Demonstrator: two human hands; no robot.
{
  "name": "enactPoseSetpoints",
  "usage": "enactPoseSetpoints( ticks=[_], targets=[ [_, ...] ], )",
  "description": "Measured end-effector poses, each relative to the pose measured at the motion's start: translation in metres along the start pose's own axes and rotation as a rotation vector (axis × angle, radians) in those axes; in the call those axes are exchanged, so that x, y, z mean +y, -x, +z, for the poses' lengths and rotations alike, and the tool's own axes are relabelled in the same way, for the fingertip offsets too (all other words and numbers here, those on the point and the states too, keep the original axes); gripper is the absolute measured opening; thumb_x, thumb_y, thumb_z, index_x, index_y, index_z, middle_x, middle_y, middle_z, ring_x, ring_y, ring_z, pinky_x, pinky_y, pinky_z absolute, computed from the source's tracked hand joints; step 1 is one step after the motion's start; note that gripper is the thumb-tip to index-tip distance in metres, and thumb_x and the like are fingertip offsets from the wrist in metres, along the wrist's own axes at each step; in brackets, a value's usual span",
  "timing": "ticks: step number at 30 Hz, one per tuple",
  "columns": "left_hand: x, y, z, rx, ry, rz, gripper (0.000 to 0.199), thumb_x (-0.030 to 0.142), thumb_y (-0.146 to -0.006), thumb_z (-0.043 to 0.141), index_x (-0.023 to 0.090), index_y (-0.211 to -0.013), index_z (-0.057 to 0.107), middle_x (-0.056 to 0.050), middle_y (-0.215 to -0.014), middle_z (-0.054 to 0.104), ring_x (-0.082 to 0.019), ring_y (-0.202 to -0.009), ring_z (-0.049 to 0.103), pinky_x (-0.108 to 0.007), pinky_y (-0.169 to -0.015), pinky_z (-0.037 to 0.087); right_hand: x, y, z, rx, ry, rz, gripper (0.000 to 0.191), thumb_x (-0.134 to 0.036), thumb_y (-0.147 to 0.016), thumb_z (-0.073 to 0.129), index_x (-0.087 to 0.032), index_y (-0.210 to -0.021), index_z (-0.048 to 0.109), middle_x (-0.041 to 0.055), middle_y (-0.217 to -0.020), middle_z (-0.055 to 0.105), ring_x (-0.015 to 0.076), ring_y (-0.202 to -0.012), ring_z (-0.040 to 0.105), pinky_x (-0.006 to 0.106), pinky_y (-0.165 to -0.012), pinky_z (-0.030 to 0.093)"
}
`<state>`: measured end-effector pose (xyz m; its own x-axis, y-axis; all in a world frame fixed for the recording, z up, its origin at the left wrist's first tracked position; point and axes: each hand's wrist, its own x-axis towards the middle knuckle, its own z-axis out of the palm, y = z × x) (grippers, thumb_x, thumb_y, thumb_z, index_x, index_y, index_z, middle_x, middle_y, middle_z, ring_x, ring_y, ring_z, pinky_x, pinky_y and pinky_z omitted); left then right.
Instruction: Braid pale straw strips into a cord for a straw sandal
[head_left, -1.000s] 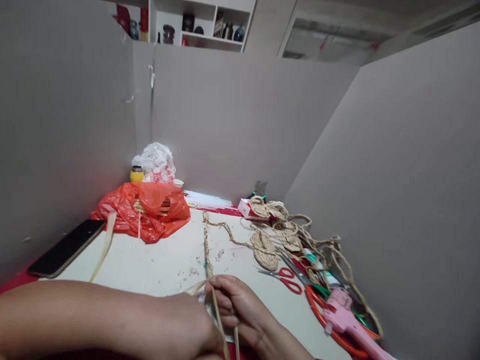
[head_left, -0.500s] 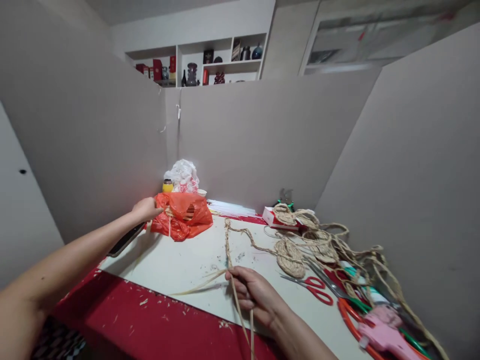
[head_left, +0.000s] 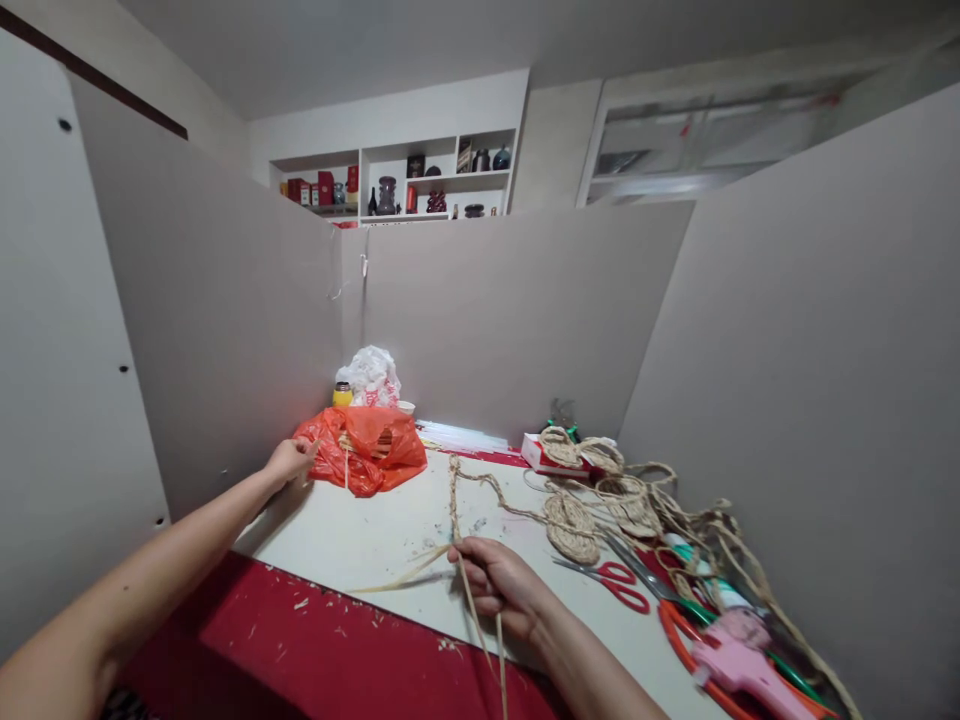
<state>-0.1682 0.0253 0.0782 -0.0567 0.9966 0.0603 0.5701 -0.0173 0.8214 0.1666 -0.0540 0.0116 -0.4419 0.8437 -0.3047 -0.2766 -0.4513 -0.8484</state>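
The left hand (head_left: 291,461) reaches far forward on an outstretched arm, fingers curled at the near-left edge of the red bag (head_left: 367,478); whether they grip anything, I cannot tell. The braid (head_left: 454,500) runs lengthwise over the white board (head_left: 360,540), its near end pinched between the right hand's (head_left: 501,590) thumb and bent forefinger, loose strands trailing, left of the red-handled scissors (head_left: 611,580).

One view observed, worn at the person's head. It looks forward and down across a white board (head_left: 337,530), facing the grey rear partition (head_left: 510,320), with shelving (head_left: 442,185) visible above and beyond. The mounting is close: both forearms enter from the lower corners, right hand (head_left: 501,588) nearer the lens than left hand (head_left: 291,461).
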Motion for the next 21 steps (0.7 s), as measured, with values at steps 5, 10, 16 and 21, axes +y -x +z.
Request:
enactPoseSetpoints(
  ticks=[5,10,16,21],
  targets=[
    [0.032,0.019,0.036,-0.184,0.210,-0.033,0.032,0.042,-0.064,0.066,0.016,-0.063,0.046,0.006,-0.048,0.042,-0.006,-0.041,0.037,-0.019,-0.043,0.025,0.001,-0.001,-0.002,-0.014,0.027,0.002,0.010,-0.023,-0.073,0.054,-0.013,-0.072,0.054,-0.0110,-0.042,0.028,0.0012,-0.034,0.013,0.015,-0.036,0.002],
    [0.061,0.057,0.094,-0.622,0.379,-0.049,0.042,0.051,-0.058,0.071,0.013,-0.070,0.057,0.005,-0.047,0.047,-0.006,-0.040,0.042,-0.019,-0.043,0.031,0.001,0.000,0.000,-0.029,0.053,-0.013,0.011,-0.025,-0.074,0.055,-0.014,-0.075,0.054,-0.0111,-0.042,0.029,0.0018,-0.034,0.014,0.016,-0.036,0.002],
    [0.069,0.076,0.131,-0.649,0.429,-0.071,0.032,0.038,-0.057,0.071,0.016,-0.071,0.052,0.004,-0.049,0.056,-0.007,-0.039,0.047,-0.017,-0.040,0.032,-0.001,0.002,0.003,-0.050,0.074,-0.034,0.016,-0.029,-0.073,0.058,-0.014,-0.075,0.056,-0.0113,-0.042,0.031,0.0020,-0.035,0.014,0.017,-0.036,0.003],
    [0.066,0.066,0.143,-0.689,0.436,-0.103,0.028,0.037,-0.058,0.069,0.014,-0.065,0.055,0.005,-0.049,0.053,-0.006,-0.040,0.047,-0.017,-0.039,0.033,-0.001,0.000,0.001,-0.013,0.101,-0.058,0.021,-0.033,-0.073,0.060,-0.015,-0.068,0.051,-0.0114,-0.041,0.032,0.0017,-0.033,0.014,0.017,-0.034,0.004]
  ],
)
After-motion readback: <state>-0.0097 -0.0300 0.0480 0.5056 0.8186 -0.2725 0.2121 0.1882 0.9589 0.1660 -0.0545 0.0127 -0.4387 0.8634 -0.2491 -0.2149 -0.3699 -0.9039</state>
